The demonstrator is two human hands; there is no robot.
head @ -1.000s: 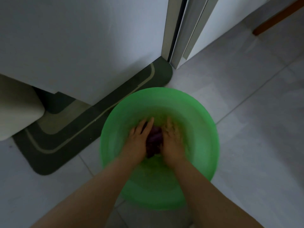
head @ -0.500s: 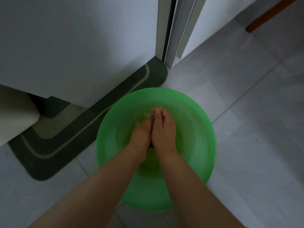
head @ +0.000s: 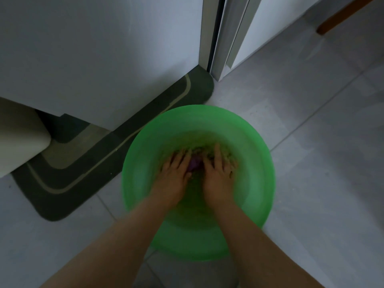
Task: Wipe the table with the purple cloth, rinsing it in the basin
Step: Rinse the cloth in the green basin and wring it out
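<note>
A round green basin (head: 255, 183) stands on the grey tiled floor, with water in it. Both my hands are down inside it. A bunched purple cloth (head: 195, 164) shows as a small patch between them, mostly hidden by my fingers and the churned water. My left hand (head: 174, 173) presses on the cloth from the left and my right hand (head: 218, 173) from the right, fingers spread over it.
A dark green floor mat (head: 62, 196) with a pale stripe lies left of the basin, running under a white cabinet (head: 99, 55). A metal door frame (head: 220, 34) stands behind the basin. A wooden leg (head: 342, 15) shows at the top right.
My hands, pressed together half a second ago, have spread apart and pushed down into the water, so the purple cloth shows between them again. The water is churned.
</note>
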